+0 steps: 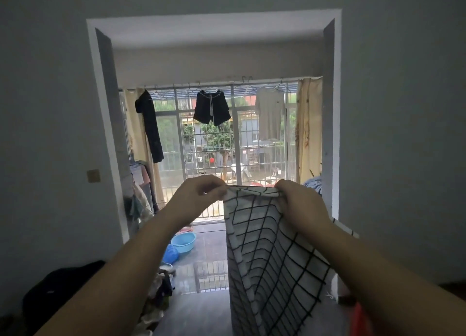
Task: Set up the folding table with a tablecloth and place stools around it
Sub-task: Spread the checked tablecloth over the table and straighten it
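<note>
A grey wall [45,108] filled most of the view and was cut by a wide white-edged opening [214,30] that led to a balcony closed by a barred window [242,138]. In front of that opening, right of centre, the tablecloth [267,255] hung in the air: a white cloth with a black grid, held up by its top edge and falling in loose folds toward the tiled floor [201,310]. The left hand [199,199] pinched the cloth's upper left corner between curled fingers and thumb; the right hand [300,204] gripped the upper right corner, its fingers curled over bunched fabric. The two hands were near each other, so that the top edge sagged slightly between them. A pale patterned curtain [309,128] hung at the window's right side. Along the top of the window hung dark trousers [151,128] at left, dark shorts [211,108] in the middle, and a grey shirt [269,113] at right. A blue basin [183,242] sat on the balcony floor, with a blue bag [171,253] just beside it. A small switch plate [93,176] was fixed to the wall left of the opening.
</note>
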### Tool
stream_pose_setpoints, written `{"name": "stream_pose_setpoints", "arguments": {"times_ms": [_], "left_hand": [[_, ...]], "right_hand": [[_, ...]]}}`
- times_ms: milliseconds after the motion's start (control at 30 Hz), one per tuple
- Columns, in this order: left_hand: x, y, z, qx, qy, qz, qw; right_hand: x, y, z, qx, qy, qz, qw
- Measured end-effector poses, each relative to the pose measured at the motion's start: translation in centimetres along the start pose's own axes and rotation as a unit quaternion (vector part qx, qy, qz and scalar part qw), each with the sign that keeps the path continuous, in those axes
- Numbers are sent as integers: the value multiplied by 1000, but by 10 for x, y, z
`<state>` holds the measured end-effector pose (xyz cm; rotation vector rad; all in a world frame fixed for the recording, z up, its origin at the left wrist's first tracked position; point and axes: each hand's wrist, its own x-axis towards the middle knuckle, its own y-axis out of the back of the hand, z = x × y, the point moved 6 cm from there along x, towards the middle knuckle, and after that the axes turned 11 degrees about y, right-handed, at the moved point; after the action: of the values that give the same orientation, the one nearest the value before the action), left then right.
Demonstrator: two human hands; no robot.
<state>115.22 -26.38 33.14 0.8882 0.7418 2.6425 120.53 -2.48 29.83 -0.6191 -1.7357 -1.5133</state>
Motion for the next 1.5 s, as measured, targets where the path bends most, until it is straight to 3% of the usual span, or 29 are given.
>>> {"name": "stream_pose_setpoints", "arguments": {"times_ms": [67,167,300,433,567,700,800,1033,1167,1233,1333,1433,1500], "left_hand": [[4,11,-1,-21,7,0,1000],[11,11,-3,41,2,11,999],[17,-20,5,118,-37,-27,992],[39,-49,-1,169,12,-114,979],[13,-52,27,81,-116,-51,989],[12,-61,45,76,-128,-83,985],[8,-63,46,108,-152,-66,980],[10,-58,27,42,-134,-16,990],[9,-54,21,25,-106,-25,994],[8,-49,16,11,-99,-19,995],[7,-43,3,37,-95,-13,995],[6,-38,-8,67,-86,-6,994],[5,-31,-15,75,-78,3,994]], "right_hand": [[5,2,0,42,10,11,999],[12,5,-2,59,35,6,998],[18,9,-10,72,73,18,995],[20,11,-14,130,78,17,988],[16,15,-11,175,52,13,983],[8,14,-8,241,-13,30,970],[9,11,-17,202,29,25,979],[11,6,-30,170,41,30,984],[43,-22,-15,114,-46,-117,985],[51,-33,-24,182,-72,-179,964],[34,-51,-24,172,-43,-146,973],[-4,-75,-6,237,-99,-137,957],[-7,-67,-7,204,-79,-113,969]]}}
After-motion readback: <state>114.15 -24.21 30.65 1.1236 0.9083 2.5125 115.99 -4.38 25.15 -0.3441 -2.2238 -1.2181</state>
